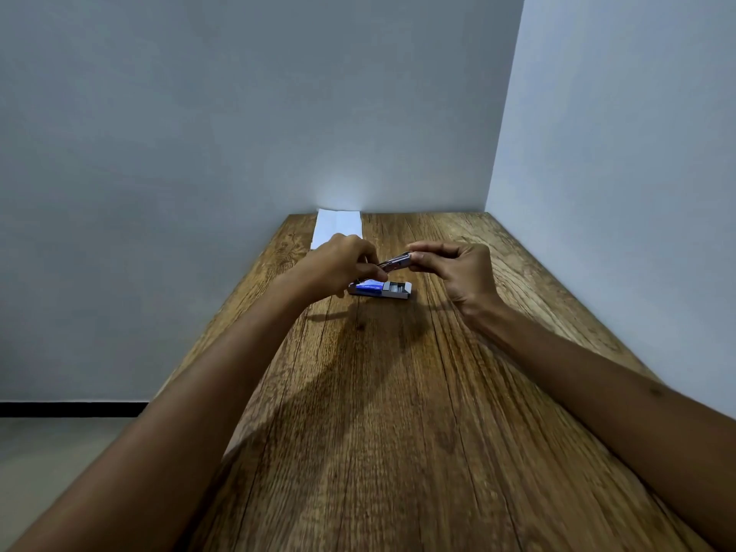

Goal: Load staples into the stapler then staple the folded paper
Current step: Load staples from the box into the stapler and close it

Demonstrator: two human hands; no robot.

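Note:
A small metal stapler (395, 262) is held in the air above the wooden table (398, 392), between both hands. My right hand (458, 272) grips its right end with thumb and fingers. My left hand (338, 264) pinches its left end. Just below them on the table lies an open staple box (380, 289), its blue sleeve slid left and its grey tray showing on the right. The folded white paper (337, 227) lies at the table's far left end, partly hidden behind my left hand.
Grey walls close the table at the far end and along the right side. The table's left edge drops to a pale floor with a dark skirting strip (71, 409).

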